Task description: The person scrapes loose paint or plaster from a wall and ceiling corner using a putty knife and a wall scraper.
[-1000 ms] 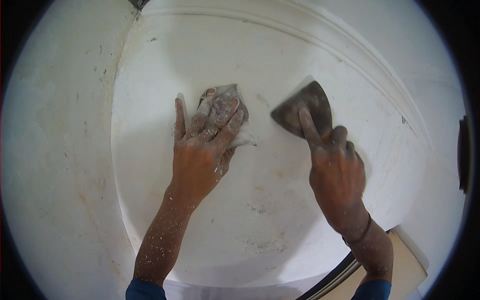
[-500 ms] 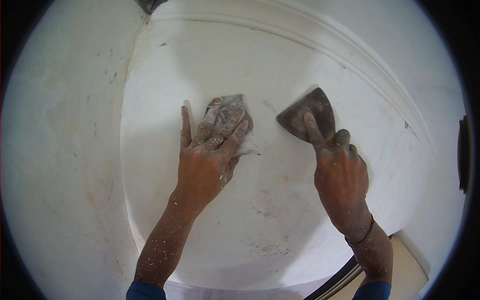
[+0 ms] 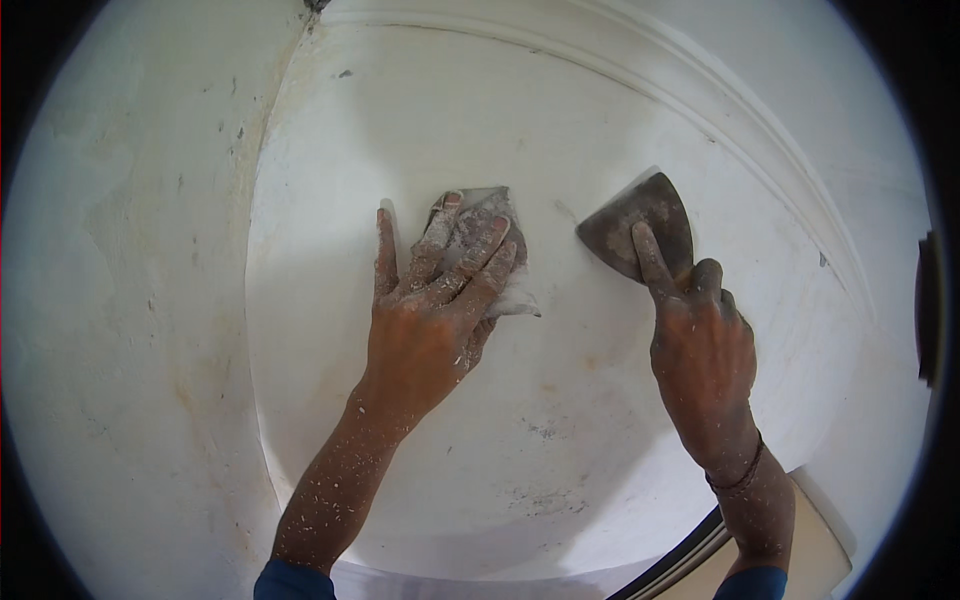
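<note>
My left hand (image 3: 432, 290), coated in white dust, lies with fingers spread over a folded grey sheet of sandpaper (image 3: 490, 215), pressing it flat to the white wall. The thumb is tucked at the sheet's lower side, and one pale corner sticks out at the right. Farther right, my right hand (image 3: 700, 335) is wrapped round a putty knife, its handle hidden in the palm. The index finger lies along the knife's dark, stained blade (image 3: 645, 225), which rests against or very close to the wall; the gap is too small to judge. White flecks dot my left forearm.
The white wall panel (image 3: 450, 110) carries grey scuffs (image 3: 545, 500) below the hands. At the left, a corner crease divides it from another stained wall (image 3: 140, 300). A moulding (image 3: 700, 90) curves across the upper right. A dark-edged beige object (image 3: 790, 545) is at the lower right.
Both hands and the wall marks sit slightly farther right in the picture, so the view has shifted. Each hand keeps its hold, with little visible movement over the wall.
</note>
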`<state>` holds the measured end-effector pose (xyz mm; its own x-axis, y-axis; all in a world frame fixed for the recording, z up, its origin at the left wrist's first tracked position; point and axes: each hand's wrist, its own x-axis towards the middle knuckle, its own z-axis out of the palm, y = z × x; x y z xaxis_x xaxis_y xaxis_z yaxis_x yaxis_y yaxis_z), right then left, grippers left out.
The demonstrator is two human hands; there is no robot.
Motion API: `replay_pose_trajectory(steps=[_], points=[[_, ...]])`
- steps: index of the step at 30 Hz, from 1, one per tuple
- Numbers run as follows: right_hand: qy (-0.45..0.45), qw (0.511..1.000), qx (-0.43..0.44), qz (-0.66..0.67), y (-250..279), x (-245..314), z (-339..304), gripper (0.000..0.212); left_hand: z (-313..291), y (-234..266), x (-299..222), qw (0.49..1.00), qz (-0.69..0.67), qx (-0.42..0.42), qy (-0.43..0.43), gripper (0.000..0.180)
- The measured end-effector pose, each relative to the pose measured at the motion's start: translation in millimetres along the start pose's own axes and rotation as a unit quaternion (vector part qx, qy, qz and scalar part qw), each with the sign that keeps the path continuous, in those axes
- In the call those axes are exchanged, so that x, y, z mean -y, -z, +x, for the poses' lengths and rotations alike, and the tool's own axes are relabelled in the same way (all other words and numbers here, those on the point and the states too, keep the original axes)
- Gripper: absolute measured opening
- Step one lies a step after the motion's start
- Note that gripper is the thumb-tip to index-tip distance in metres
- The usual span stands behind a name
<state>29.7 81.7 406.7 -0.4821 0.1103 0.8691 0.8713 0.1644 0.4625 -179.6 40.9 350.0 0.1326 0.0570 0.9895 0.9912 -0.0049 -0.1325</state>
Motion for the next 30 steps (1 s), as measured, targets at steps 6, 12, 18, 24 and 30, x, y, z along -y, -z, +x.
replay_pose_trajectory(steps=[6,12,18,24,30], points=[[0.001,1.0,0.002,-0.001,-3,0,-1,0.062,1,1,3,1.0,0.001,-0.005,-0.004,0.054],[-0.006,0.999,-0.023,0.029,-12,3,2,0.064,23,-12,-1,0.999,0.0,-0.033,-0.012,0.052],[-0.125,0.972,-0.092,0.178,-56,-21,-16,0.059,26,-29,-16,0.999,-0.028,-0.044,-0.011,0.051],[-0.152,0.946,-0.106,0.268,-57,-19,-20,0.059,49,-26,-23,0.996,0.065,-0.031,-0.058,0.037],[-0.149,0.936,-0.14,0.288,-57,-37,-28,0.055,24,-40,-35,0.994,0.055,-0.062,-0.074,0.03]])
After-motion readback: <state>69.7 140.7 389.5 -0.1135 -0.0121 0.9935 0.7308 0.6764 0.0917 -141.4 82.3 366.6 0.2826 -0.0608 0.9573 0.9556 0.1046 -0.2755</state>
